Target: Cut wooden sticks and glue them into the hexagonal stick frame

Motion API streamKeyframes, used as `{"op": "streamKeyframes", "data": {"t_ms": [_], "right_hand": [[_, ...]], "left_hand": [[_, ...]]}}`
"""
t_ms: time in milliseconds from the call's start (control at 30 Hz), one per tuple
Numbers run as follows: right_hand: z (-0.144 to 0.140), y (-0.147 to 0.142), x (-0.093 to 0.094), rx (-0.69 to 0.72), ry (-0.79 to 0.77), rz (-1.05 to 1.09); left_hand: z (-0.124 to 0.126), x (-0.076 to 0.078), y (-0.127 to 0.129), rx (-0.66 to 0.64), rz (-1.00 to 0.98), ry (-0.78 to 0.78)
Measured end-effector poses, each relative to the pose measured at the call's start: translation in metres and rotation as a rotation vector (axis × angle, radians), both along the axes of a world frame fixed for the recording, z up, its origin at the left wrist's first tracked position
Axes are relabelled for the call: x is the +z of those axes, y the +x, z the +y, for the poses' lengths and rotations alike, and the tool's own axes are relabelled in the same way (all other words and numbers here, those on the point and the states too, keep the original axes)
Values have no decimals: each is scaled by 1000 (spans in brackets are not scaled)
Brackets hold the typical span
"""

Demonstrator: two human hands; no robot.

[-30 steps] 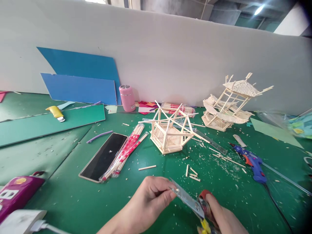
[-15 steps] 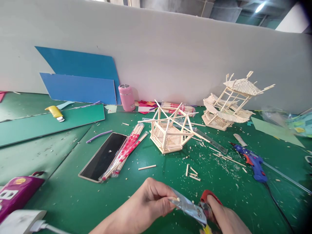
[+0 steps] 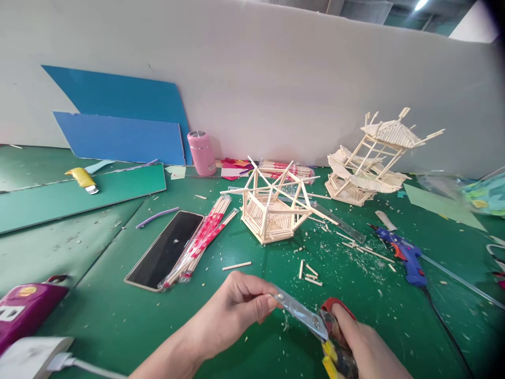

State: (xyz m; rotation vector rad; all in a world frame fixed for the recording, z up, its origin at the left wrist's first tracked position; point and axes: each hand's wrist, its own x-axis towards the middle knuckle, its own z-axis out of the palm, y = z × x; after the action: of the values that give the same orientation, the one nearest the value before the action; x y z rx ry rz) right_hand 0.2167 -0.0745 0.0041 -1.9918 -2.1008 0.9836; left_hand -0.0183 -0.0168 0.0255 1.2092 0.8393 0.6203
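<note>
- Since the earlier frame the left hand [image 3: 236, 308] has shifted slightly up the green surface [image 3: 118, 316], and the small stick piece seen at its fingertips no longer shows.
- Its fingers are pinched closed at the tip of the metal blades of the red-and-yellow-handled scissors [image 3: 315, 326].
- The right hand [image 3: 363, 350] grips the scissor handles, fingers wrapped closed, low at the frame's near edge.
- Beyond the hands lie short cut wooden sticks [image 3: 310, 273], a hexagonal stick-built frame [image 3: 272, 208], a blue glue gun [image 3: 404, 255] and a black phone [image 3: 168, 250].
</note>
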Motion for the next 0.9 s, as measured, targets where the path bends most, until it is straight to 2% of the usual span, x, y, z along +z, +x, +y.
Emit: {"op": "streamKeyframes", "data": {"t_ms": [133,300,367,500,633,900], "right_hand": [[2,-3,1,-51,-17,66],[8,-9,6,-59,-30,135],[9,-11,8,-45,-27,159],[7,-10,9,-24,6,131],[6,-7,9,36,87,53],[4,-5,8,62,56,-8]], "left_hand": [[1,-1,4,59,33,130],[-3,-8,11,212,165,552],[-5,-11,12,211,176,626],[-7,-13,12,119,145,516],[-7,-11,11,82,96,422],[-3,-6,7,2,33,409]]}}
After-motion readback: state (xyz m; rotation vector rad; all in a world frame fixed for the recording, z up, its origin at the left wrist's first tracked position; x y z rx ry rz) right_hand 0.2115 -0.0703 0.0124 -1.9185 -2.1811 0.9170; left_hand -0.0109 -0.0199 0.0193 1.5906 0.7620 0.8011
